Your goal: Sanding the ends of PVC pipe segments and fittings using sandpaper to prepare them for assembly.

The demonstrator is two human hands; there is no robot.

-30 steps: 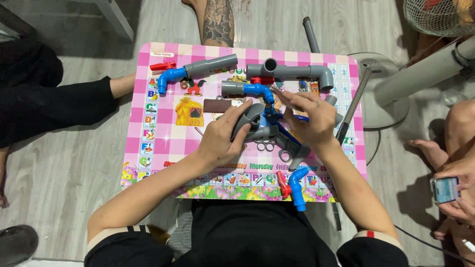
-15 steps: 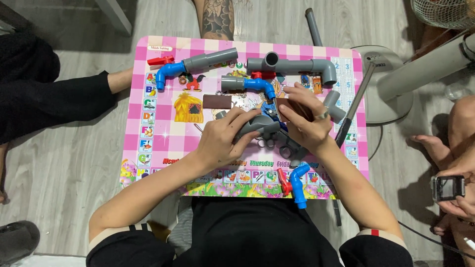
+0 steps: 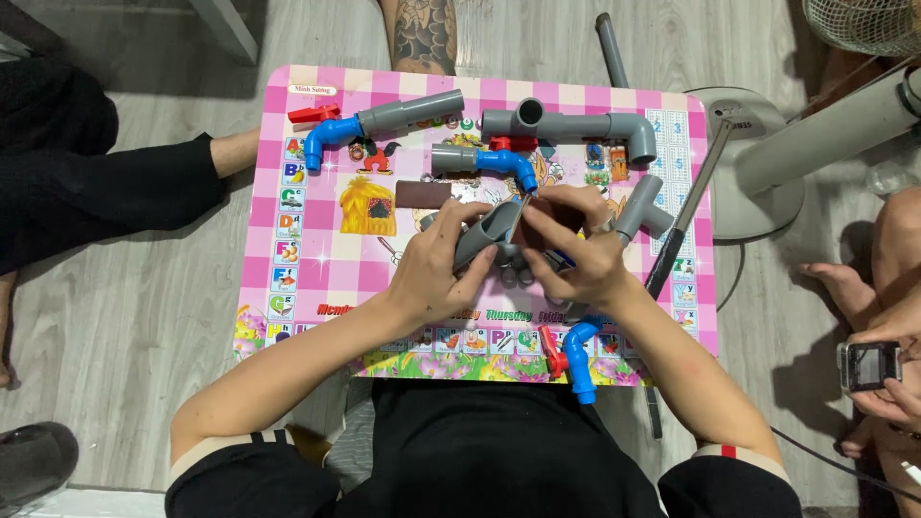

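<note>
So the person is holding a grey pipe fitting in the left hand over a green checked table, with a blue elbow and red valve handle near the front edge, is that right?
Not quite. The table is pink checked, not green, as the head view shows. The rest holds: the left hand holds a grey pipe fitting above it, and a blue elbow with a red valve handle lies near the front edge.

table top (image 3: 317, 240): pink and white checks, with a border of coloured letter pictures
pipe elbow (image 3: 484, 233): plain grey, in the left hand (image 3: 436, 273)
small sheet (image 3: 552, 213): brown, in the right hand (image 3: 580, 254)
long pipe assembly (image 3: 576, 127): grey
valve (image 3: 329, 134): blue body, red handle, grey pipe attached
lower valve (image 3: 576, 357): blue with a red handle
floor (image 3: 125, 336): pale grey wood grain
shorts (image 3: 480, 451): black
</note>
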